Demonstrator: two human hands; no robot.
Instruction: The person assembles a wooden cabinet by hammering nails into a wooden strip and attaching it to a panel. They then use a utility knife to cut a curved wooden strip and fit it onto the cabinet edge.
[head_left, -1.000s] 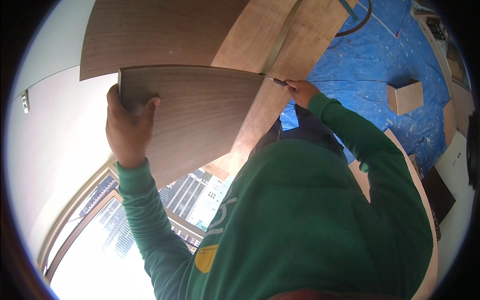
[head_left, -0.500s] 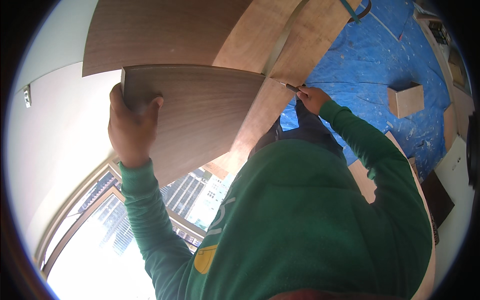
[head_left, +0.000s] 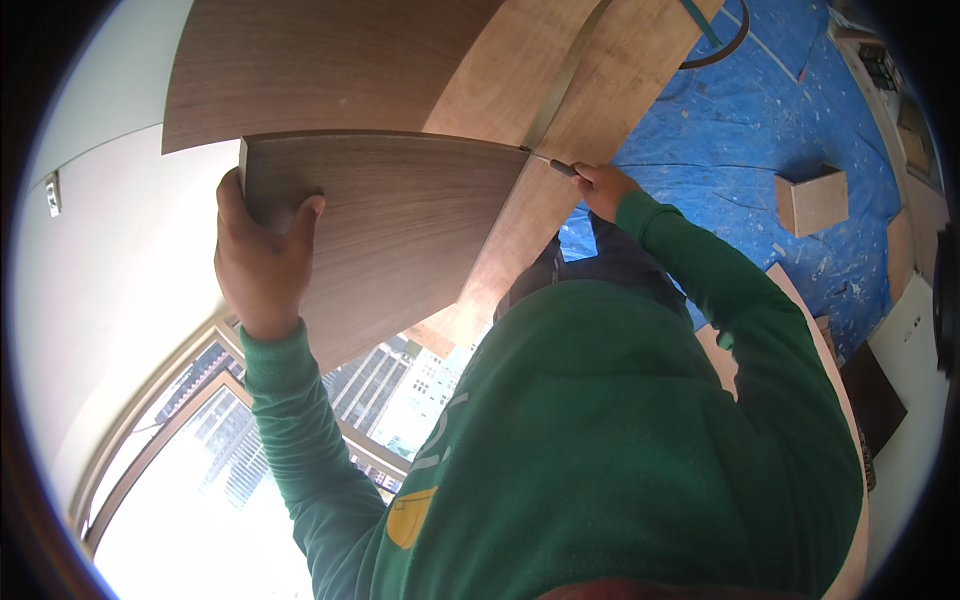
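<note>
My left hand (head_left: 263, 255) is closed round the left end of a brown wood-grain board (head_left: 390, 220), its thumb on the broad face and its fingers at the end edge. The board stands tilted, its thin long edge facing up. In my right hand (head_left: 604, 190) is a slim hand tool (head_left: 563, 168) with a dark handle and a thin metal shaft; its exact kind is hard to tell. The tool's tip meets the board's right corner, where a narrow band (head_left: 552, 108) runs away over the bench.
Beneath the board lies a plywood surface (head_left: 625, 75), with another brown panel (head_left: 310, 70) farther off. Right of it, a blue sheet (head_left: 720, 140) covers the floor and bears a small wooden box (head_left: 812, 200). A dark curved strip (head_left: 735, 50) hangs there. A window (head_left: 210, 450) is lower left.
My right hand has moved left and slightly up, bringing the tool's tip to the board's corner. The dark curved strip at upper right has swung outward. My left hand stays on the board.
</note>
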